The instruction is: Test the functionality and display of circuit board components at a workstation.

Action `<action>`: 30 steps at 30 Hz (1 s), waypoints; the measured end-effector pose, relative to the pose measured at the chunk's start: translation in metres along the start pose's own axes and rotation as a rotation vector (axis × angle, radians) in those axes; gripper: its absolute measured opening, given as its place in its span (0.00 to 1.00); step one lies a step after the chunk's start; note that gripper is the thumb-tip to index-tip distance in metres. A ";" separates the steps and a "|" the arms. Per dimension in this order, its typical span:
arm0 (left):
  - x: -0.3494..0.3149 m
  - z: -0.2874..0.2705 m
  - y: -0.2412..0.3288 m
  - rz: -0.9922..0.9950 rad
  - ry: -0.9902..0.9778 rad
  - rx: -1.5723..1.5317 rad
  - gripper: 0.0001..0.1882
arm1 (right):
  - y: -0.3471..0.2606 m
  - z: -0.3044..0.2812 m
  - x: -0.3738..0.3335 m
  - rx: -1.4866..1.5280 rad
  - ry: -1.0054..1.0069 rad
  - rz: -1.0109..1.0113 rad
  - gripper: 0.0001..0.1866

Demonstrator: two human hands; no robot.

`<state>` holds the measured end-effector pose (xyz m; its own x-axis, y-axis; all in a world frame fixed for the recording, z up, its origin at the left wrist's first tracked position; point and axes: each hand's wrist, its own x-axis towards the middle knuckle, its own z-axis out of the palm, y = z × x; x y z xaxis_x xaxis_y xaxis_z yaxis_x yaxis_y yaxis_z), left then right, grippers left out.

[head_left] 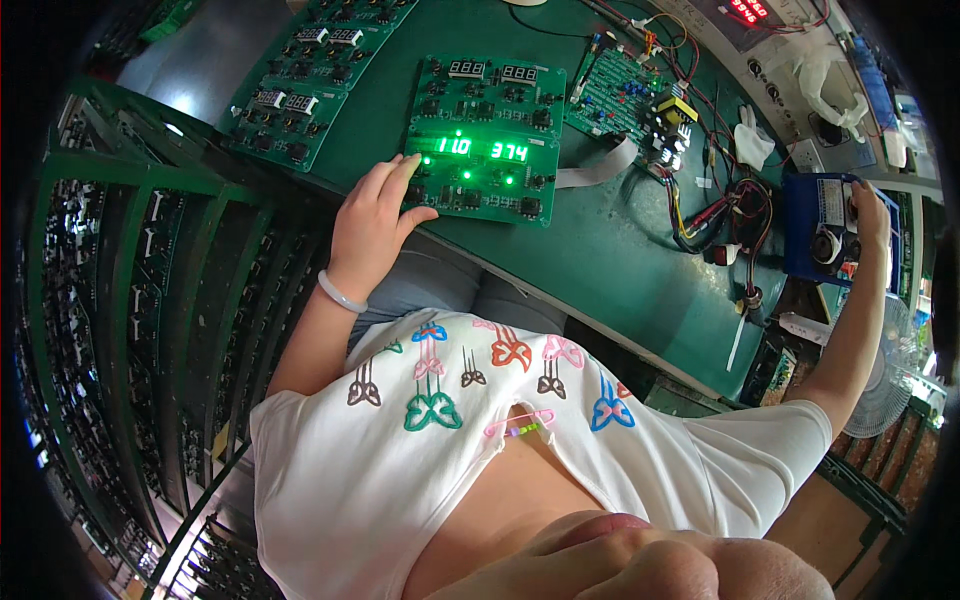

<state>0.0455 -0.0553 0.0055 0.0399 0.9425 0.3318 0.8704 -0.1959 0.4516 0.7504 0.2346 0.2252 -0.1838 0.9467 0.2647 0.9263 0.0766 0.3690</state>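
Observation:
Lying on the green work table is a green circuit board panel [480, 185] with two rows of digit displays. The lower row and several small lamps glow green; the upper row is dark. At the panel's left edge rests my left hand [372, 218], fingers stretched out and thumb apart, fingertips touching the board. A grey ribbon cable [600, 168] runs from the panel's right side toward another board [622, 90] full of parts and wires. Far to the right, my right hand [868, 212] reaches onto a blue box [800, 225] with dials; its fingers are mostly hidden.
More circuit board panels [300, 100] lie at the table's far left. Bundled wires [735, 215] and a connector cross the right side. A grey instrument panel [790, 100] with red digits stands behind. Green racks [130, 260] holding boards stand left; a fan [880, 375] is at right.

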 end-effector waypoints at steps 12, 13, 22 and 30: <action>0.002 -0.001 0.001 0.027 -0.017 0.049 0.34 | -0.005 0.000 0.014 -0.477 -0.246 0.458 0.28; 0.002 -0.001 0.002 0.027 -0.017 0.050 0.34 | -0.004 0.004 0.016 -0.455 -0.250 0.532 0.29; 0.009 -0.006 0.009 -0.012 -0.123 0.113 0.43 | 0.027 -0.018 0.022 -0.277 -0.179 0.966 0.37; 0.014 -0.009 0.011 -0.022 -0.163 0.115 0.45 | 0.098 -0.001 0.054 -0.407 -0.432 0.581 0.28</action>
<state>0.0512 -0.0472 0.0225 0.0905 0.9794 0.1805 0.9218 -0.1510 0.3570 0.8311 0.2926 0.2767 0.5068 0.8435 0.1777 0.6277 -0.5024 0.5946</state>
